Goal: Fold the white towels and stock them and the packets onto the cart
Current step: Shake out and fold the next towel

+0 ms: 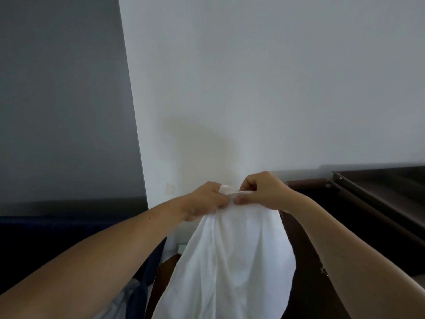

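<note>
A white towel (232, 261) hangs in the air in front of me, draped down to the bottom edge of the view. My left hand (204, 200) pinches its top edge from the left. My right hand (262, 192) pinches the same top edge right beside it, and the two hands almost touch. The towel's top corners are bunched together between the fingers. No packets and no cart can be made out for certain.
A white wall (253, 88) stands straight ahead, with a grey wall (57, 100) to the left. Dark wooden furniture (368, 203) with a rail runs along the right. Dark blue fabric (147, 268) and some pale cloth (124, 302) lie at lower left.
</note>
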